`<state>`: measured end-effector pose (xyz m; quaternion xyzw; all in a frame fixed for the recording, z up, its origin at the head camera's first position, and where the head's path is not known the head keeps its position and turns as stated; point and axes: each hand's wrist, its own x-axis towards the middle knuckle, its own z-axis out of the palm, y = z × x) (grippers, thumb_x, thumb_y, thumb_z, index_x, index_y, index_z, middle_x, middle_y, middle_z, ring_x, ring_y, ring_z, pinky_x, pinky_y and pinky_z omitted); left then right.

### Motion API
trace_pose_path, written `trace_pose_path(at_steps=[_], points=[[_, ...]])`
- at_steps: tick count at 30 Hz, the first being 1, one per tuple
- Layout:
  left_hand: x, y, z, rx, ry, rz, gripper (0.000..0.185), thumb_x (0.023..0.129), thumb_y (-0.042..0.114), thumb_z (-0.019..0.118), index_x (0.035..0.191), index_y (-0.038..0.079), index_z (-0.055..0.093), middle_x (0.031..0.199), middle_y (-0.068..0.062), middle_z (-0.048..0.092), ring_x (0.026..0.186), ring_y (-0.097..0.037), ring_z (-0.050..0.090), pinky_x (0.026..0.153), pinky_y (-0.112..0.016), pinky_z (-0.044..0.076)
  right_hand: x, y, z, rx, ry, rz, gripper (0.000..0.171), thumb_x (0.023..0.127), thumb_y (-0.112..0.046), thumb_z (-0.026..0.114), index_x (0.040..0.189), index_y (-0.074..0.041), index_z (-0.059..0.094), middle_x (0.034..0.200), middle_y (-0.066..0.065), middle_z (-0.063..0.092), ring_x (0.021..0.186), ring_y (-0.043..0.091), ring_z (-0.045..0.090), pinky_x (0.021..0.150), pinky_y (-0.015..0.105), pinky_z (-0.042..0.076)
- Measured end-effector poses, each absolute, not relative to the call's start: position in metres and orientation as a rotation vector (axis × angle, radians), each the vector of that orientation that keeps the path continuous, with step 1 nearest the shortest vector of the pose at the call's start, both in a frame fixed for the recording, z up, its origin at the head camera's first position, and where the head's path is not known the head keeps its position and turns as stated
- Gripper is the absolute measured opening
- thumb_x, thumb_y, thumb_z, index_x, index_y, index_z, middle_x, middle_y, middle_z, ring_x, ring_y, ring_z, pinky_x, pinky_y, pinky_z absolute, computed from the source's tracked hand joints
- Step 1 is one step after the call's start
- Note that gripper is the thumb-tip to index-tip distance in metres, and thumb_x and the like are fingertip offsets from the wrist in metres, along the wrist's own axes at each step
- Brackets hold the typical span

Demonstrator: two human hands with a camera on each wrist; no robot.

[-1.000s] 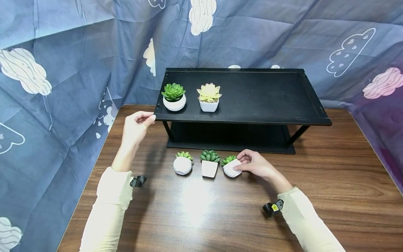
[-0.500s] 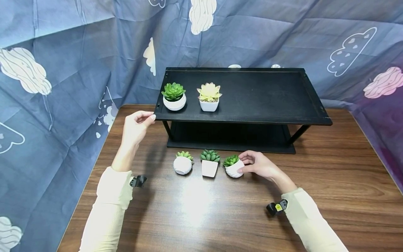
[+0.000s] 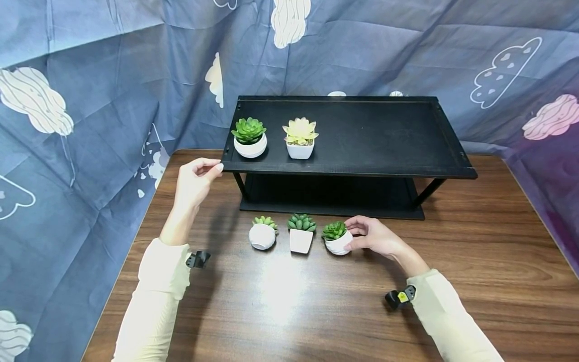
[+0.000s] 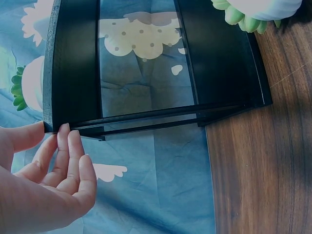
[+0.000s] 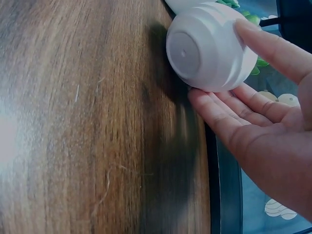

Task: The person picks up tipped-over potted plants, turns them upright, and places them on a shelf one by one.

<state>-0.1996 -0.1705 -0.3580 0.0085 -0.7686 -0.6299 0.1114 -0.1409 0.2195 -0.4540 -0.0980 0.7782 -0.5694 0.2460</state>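
My left hand (image 3: 194,186) pinches the front left corner of a black two-tier shelf (image 3: 375,136), thumb on top and fingertips underneath, as the left wrist view shows. On the table in front of the shelf, my right hand (image 3: 377,239) grips a potted succulent (image 3: 338,245) by its round white ribbed pot from the right side. This pot leans slightly, its green leaves up and to the left. In the right wrist view the underside of the pot (image 5: 214,48) faces the camera, between thumb and fingers.
Left of the held pot lie a dark green succulent in a square pot (image 3: 301,241) and a light green one in a round pot (image 3: 262,236). On the top tier stand a green succulent (image 3: 250,138) and a yellow one (image 3: 300,141). A blue cloud-print cloth (image 3: 362,45) hangs behind.
My right hand has shifted a little to the right and turned the held succulent more upright. My left hand stays at the shelf corner.
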Motion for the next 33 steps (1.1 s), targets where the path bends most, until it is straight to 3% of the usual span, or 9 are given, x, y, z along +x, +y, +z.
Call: trace_pose_path(at_steps=[9, 16, 33], points=[[-0.199, -0.169, -0.356, 0.026, -2.231, -1.862, 0.021, 0.083, -0.001, 0.062, 0.098, -0.016, 0.061, 0.071, 0.010, 0.062, 0.064, -0.006, 0.061, 0.067, -0.016, 0.045, -0.142, 0.224, -0.459, -0.256, 2.063, -1.620, 0.056, 0.073, 0.010, 0.068, 0.119, 0.018, 0.038, 0.113, 0.028, 0.050, 0.102, 0.030, 0.056, 0.081, 0.026, 0.048], [-0.198, -0.169, -0.354, 0.013, -2.235, -1.871, 0.022, 0.083, -0.001, 0.062, 0.099, -0.016, 0.061, 0.070, 0.015, 0.060, 0.064, -0.004, 0.060, 0.068, -0.015, 0.045, -0.141, 0.221, -0.458, -0.258, 2.121, -1.561, 0.059, 0.073, -0.003, 0.075, 0.118, 0.016, 0.042, 0.111, 0.027, 0.052, 0.101, 0.037, 0.055, 0.078, 0.022, 0.047], [-0.199, -0.170, -0.358, 0.015, -2.251, -1.855, 0.022, 0.083, -0.001, 0.061, 0.100, -0.015, 0.061, 0.070, 0.018, 0.059, 0.062, -0.002, 0.059, 0.068, -0.016, 0.045, -0.136, 0.209, -0.459, -0.194, 2.204, -1.509, 0.060, 0.071, -0.010, 0.078, 0.116, 0.013, 0.045, 0.100, 0.016, 0.055, 0.086, 0.019, 0.055, 0.074, 0.020, 0.045]])
